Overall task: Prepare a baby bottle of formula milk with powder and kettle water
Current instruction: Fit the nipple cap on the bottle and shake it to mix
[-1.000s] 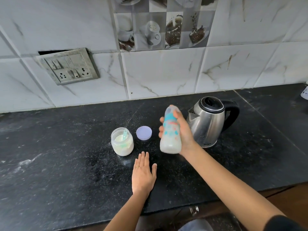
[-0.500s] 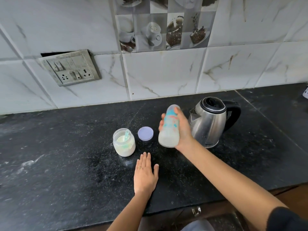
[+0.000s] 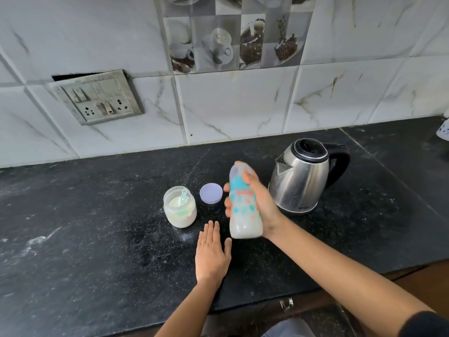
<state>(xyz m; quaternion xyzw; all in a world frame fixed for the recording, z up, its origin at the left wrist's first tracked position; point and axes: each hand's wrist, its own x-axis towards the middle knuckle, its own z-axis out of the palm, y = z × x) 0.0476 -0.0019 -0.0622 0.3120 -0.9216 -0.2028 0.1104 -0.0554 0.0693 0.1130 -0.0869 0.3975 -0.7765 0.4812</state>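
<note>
Black stone counter (image 3: 73,239) bears an open jar (image 3: 180,211) of white powder with a pale green scoop (image 3: 184,195) in it, and a lilac lid (image 3: 211,193) just beside it. The left hand (image 3: 211,255) lies flat on the counter, fingers straight. The right hand (image 3: 263,207) grips a slightly tilted baby bottle (image 3: 243,215) of milky liquid, beside the steel kettle (image 3: 301,183).

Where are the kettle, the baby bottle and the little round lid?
kettle (image 3: 301,181), head view, on its shiny steel side.
baby bottle (image 3: 245,227), head view, on its milky bottom part.
lid (image 3: 211,193), head view, on the middle of its flat top.
</note>
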